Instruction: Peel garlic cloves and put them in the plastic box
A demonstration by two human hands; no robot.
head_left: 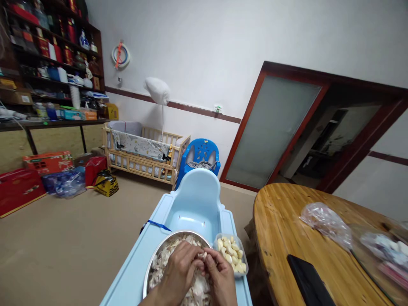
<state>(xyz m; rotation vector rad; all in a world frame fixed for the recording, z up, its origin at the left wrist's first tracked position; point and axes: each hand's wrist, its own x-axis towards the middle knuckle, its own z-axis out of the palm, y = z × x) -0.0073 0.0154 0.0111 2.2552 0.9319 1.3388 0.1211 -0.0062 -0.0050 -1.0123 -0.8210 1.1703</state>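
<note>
Over a round metal bowl [147,272] full of papery garlic skins [161,260], my two hands meet at the fingertips. Between them is a small pale garlic clove [203,256], partly hidden by the fingers. My left hand [182,265] is closed on it from the left, and my right hand [219,272] pinches it from the right. Just beyond my right hand, a clear plastic container [245,255] holds several peeled garlic cloves [232,253]. Bowl and container both stand on the tray of a light blue high chair [126,274].
At the right is a wooden table [277,221] with a black phone [310,278] and a clear plastic bag [327,223]. Behind the high chair stand a blue chair [201,148] and a wooden crib [143,163]. Boxes and bags, including a red box [19,191], lie at left.
</note>
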